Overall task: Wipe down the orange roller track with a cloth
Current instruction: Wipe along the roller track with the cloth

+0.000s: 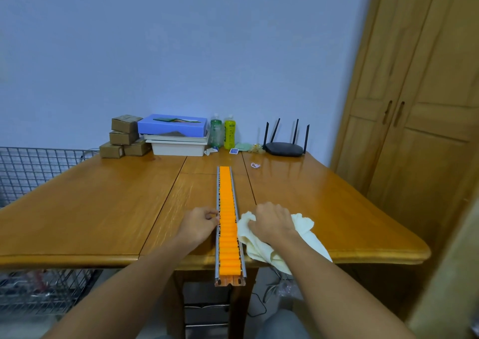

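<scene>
An orange roller track (226,196) in a metal frame lies lengthwise down the middle of the wooden table (103,209), its near end overhanging the front edge. My left hand (199,223) sits against the track's left rail, fingers curled and pinching the rail's edge. My right hand (272,222) grips a pale cream cloth (305,235) bunched on the table just right of the track; the cloth's edge touches the right rail and part of it hangs over the table's front edge.
At the back stand cardboard boxes (124,136), a blue box on white trays (176,133), two bottles (223,132) and a black router (285,146). A wire cage (31,172) is to the left, a wooden wardrobe (414,105) to the right.
</scene>
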